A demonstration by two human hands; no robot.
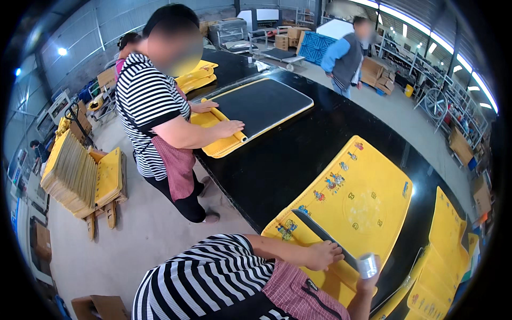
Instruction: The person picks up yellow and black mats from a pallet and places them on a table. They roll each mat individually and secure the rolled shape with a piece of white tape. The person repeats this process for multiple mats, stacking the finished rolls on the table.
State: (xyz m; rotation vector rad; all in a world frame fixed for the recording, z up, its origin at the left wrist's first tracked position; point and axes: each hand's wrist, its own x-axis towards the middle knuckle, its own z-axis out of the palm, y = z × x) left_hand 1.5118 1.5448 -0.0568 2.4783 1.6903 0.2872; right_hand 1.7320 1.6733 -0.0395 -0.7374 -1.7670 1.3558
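Observation:
A yellow mat [368, 197] with small cartoon prints lies on the black table in front of me. Its near part is folded or rolled over, and a dark strip [325, 233] of what looks like its underside shows along the fold. My left hand [324, 255] presses on that fold with curled fingers, gripping the mat's edge. In my right hand [368, 281], close by at the fold's right end, is a roll of clear tape [368, 265]. My right fingers are partly hidden behind the roll.
Across the black table [256, 170], a co-worker in a striped shirt rolls another yellow mat [218, 146] with a dark underside. More yellow mats [440, 256] lie at the right. A pallet at the left bears stacked yellow mats [74, 170]. Another person [344, 58] stands beyond the table.

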